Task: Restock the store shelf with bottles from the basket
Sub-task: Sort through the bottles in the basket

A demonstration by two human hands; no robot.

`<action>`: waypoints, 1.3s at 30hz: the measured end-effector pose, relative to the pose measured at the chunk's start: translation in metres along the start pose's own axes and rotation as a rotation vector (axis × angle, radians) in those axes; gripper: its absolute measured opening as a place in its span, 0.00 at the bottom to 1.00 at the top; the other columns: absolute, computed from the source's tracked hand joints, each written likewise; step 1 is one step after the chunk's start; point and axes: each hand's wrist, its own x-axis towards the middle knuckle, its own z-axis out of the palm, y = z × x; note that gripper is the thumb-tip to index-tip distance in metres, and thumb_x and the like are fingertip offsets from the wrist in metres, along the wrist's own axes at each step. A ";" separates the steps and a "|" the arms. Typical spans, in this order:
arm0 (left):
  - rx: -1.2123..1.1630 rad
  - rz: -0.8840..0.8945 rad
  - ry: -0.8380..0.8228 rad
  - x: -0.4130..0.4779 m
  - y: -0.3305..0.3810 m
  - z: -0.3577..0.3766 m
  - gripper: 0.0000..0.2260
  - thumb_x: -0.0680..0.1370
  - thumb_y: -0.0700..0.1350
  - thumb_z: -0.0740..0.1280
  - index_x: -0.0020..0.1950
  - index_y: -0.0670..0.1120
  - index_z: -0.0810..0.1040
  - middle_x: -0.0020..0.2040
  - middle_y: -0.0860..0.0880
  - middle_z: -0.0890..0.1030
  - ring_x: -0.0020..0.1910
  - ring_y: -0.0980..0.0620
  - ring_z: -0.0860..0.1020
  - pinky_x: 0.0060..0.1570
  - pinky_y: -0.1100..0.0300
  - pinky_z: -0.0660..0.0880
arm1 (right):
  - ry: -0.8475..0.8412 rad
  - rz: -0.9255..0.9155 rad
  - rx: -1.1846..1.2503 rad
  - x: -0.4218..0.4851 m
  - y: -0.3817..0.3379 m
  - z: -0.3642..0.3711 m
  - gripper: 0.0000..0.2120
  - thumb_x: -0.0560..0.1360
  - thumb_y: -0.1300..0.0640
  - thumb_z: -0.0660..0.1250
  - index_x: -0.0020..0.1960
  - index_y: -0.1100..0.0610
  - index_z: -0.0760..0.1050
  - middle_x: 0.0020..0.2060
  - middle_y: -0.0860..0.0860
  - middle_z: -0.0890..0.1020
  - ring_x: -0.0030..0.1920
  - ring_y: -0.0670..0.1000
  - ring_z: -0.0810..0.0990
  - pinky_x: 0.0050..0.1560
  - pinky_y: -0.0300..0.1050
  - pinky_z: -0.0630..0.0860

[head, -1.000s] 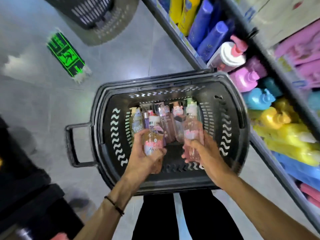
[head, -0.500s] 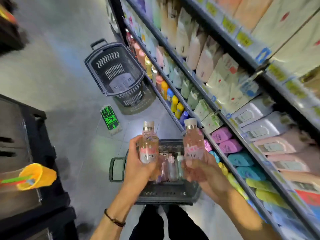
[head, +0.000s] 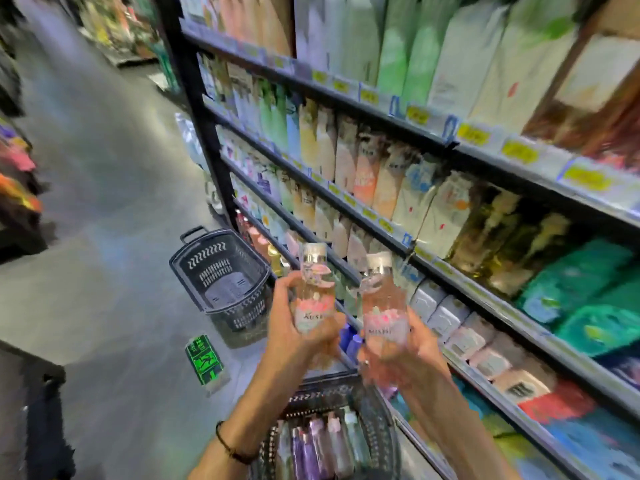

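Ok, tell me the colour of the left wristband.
The wristband is black; the head view shows it best.

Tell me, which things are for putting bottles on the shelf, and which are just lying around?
Job: left hand holding first pink bottle; right hand holding second pink bottle; near basket with spare bottles; shelf.
Lying about: far basket; green floor sign.

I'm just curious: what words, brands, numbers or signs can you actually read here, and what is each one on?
"AUS…", a guess, the rest blurred: label of the left bottle, held in the left hand.
Same blurred word: right bottle, in the right hand.
Green floor sign: running figure, no readable words.
Yellow price tags and shelf packages: too blurred to read.
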 end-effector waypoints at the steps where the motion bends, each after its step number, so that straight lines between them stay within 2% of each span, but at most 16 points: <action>1: 0.014 0.036 -0.034 0.000 0.005 0.003 0.27 0.68 0.46 0.77 0.64 0.54 0.71 0.48 0.41 0.82 0.38 0.45 0.80 0.35 0.50 0.79 | 0.030 -0.040 0.008 -0.011 -0.007 0.002 0.31 0.58 0.60 0.78 0.59 0.62 0.74 0.39 0.63 0.80 0.35 0.60 0.78 0.33 0.53 0.77; 3: -0.007 0.069 -0.099 -0.002 0.018 0.014 0.27 0.67 0.46 0.77 0.64 0.54 0.71 0.47 0.48 0.83 0.39 0.50 0.81 0.37 0.55 0.80 | 0.085 -0.105 0.047 -0.037 -0.021 0.002 0.29 0.61 0.63 0.77 0.60 0.65 0.73 0.40 0.63 0.80 0.33 0.58 0.79 0.28 0.49 0.78; 5: -0.059 0.064 -0.182 -0.006 0.028 0.031 0.26 0.67 0.49 0.75 0.63 0.56 0.72 0.46 0.50 0.82 0.40 0.50 0.80 0.39 0.52 0.79 | 0.148 -0.167 0.050 -0.063 -0.034 -0.006 0.29 0.59 0.62 0.77 0.59 0.65 0.74 0.41 0.63 0.82 0.32 0.57 0.81 0.28 0.47 0.79; 7: -0.111 0.063 -0.261 -0.011 0.038 0.053 0.25 0.64 0.54 0.74 0.60 0.60 0.73 0.49 0.46 0.82 0.43 0.47 0.79 0.42 0.46 0.78 | 0.253 -0.236 0.036 -0.089 -0.046 -0.015 0.29 0.58 0.59 0.78 0.57 0.64 0.75 0.41 0.62 0.81 0.33 0.58 0.81 0.30 0.47 0.79; 10: -0.165 0.042 -0.414 -0.026 0.046 0.093 0.26 0.64 0.54 0.74 0.62 0.60 0.73 0.52 0.41 0.80 0.43 0.45 0.79 0.42 0.46 0.79 | 0.374 -0.331 0.028 -0.130 -0.062 -0.036 0.30 0.58 0.56 0.79 0.56 0.65 0.75 0.40 0.63 0.80 0.33 0.59 0.80 0.30 0.48 0.78; 14: -0.188 0.030 -0.627 -0.063 0.059 0.156 0.27 0.66 0.51 0.74 0.63 0.61 0.72 0.49 0.39 0.81 0.44 0.36 0.79 0.49 0.31 0.77 | 0.504 -0.421 0.044 -0.193 -0.082 -0.073 0.33 0.57 0.53 0.80 0.58 0.65 0.76 0.42 0.63 0.82 0.36 0.58 0.82 0.31 0.49 0.79; 18: -0.218 0.060 -0.797 -0.109 0.069 0.223 0.26 0.67 0.52 0.74 0.63 0.61 0.73 0.48 0.35 0.81 0.41 0.37 0.80 0.44 0.40 0.78 | 0.584 -0.523 0.116 -0.258 -0.095 -0.116 0.39 0.57 0.51 0.83 0.60 0.70 0.75 0.44 0.65 0.81 0.37 0.57 0.81 0.30 0.48 0.79; 21: -0.231 0.090 -0.876 -0.150 0.069 0.278 0.30 0.65 0.54 0.73 0.66 0.56 0.71 0.47 0.43 0.84 0.42 0.44 0.80 0.43 0.54 0.79 | 0.627 -0.599 0.150 -0.311 -0.099 -0.154 0.42 0.54 0.49 0.85 0.58 0.72 0.74 0.43 0.67 0.79 0.35 0.57 0.79 0.29 0.49 0.78; 23: -0.257 0.099 -0.916 -0.184 0.069 0.321 0.30 0.64 0.54 0.73 0.65 0.53 0.71 0.45 0.44 0.83 0.40 0.47 0.77 0.38 0.61 0.75 | 0.674 -0.641 0.157 -0.350 -0.101 -0.184 0.42 0.54 0.49 0.86 0.59 0.70 0.74 0.43 0.67 0.80 0.35 0.58 0.79 0.29 0.50 0.77; 25: -0.275 0.135 -0.949 -0.223 0.066 0.367 0.27 0.65 0.54 0.73 0.63 0.54 0.73 0.44 0.42 0.81 0.39 0.47 0.74 0.37 0.60 0.74 | 0.720 -0.674 0.163 -0.392 -0.104 -0.218 0.40 0.57 0.52 0.83 0.61 0.70 0.72 0.42 0.68 0.80 0.34 0.59 0.79 0.28 0.50 0.77; 27: -0.279 0.165 -0.954 -0.260 0.063 0.414 0.25 0.65 0.54 0.74 0.62 0.56 0.74 0.45 0.39 0.80 0.38 0.48 0.74 0.39 0.59 0.74 | 0.758 -0.723 0.172 -0.436 -0.112 -0.254 0.42 0.54 0.51 0.85 0.61 0.69 0.73 0.41 0.69 0.80 0.32 0.60 0.79 0.26 0.50 0.76; 29: -0.262 0.207 -0.957 -0.294 0.061 0.460 0.25 0.64 0.54 0.74 0.61 0.58 0.74 0.48 0.46 0.83 0.41 0.50 0.78 0.44 0.62 0.76 | 0.787 -0.765 0.167 -0.478 -0.120 -0.289 0.46 0.50 0.48 0.87 0.61 0.66 0.74 0.41 0.70 0.80 0.32 0.62 0.78 0.26 0.51 0.76; 31: -0.230 0.258 -0.972 -0.324 0.061 0.500 0.25 0.66 0.53 0.74 0.62 0.58 0.74 0.53 0.52 0.84 0.49 0.54 0.81 0.50 0.65 0.77 | 0.823 -0.784 0.116 -0.515 -0.127 -0.325 0.47 0.51 0.46 0.87 0.62 0.65 0.73 0.42 0.69 0.80 0.33 0.62 0.79 0.28 0.52 0.77; 34: -0.214 0.287 -0.989 -0.360 0.065 0.552 0.27 0.67 0.52 0.74 0.64 0.52 0.72 0.54 0.52 0.85 0.51 0.56 0.82 0.53 0.64 0.77 | 0.918 -0.785 0.034 -0.560 -0.138 -0.373 0.49 0.49 0.41 0.86 0.61 0.64 0.74 0.43 0.68 0.83 0.37 0.59 0.81 0.36 0.50 0.81; 37: -0.187 0.341 -0.997 -0.388 0.071 0.592 0.25 0.69 0.47 0.76 0.63 0.53 0.71 0.54 0.52 0.84 0.51 0.56 0.82 0.51 0.60 0.78 | 0.960 -0.770 -0.031 -0.592 -0.152 -0.406 0.43 0.54 0.41 0.83 0.62 0.61 0.75 0.47 0.61 0.86 0.41 0.53 0.82 0.41 0.45 0.80; 39: -0.158 0.406 -0.998 -0.403 0.076 0.615 0.24 0.70 0.44 0.75 0.63 0.53 0.71 0.55 0.54 0.83 0.50 0.57 0.81 0.47 0.59 0.78 | 0.953 -0.778 -0.002 -0.607 -0.162 -0.426 0.37 0.57 0.46 0.79 0.63 0.57 0.77 0.44 0.53 0.86 0.38 0.47 0.81 0.38 0.38 0.78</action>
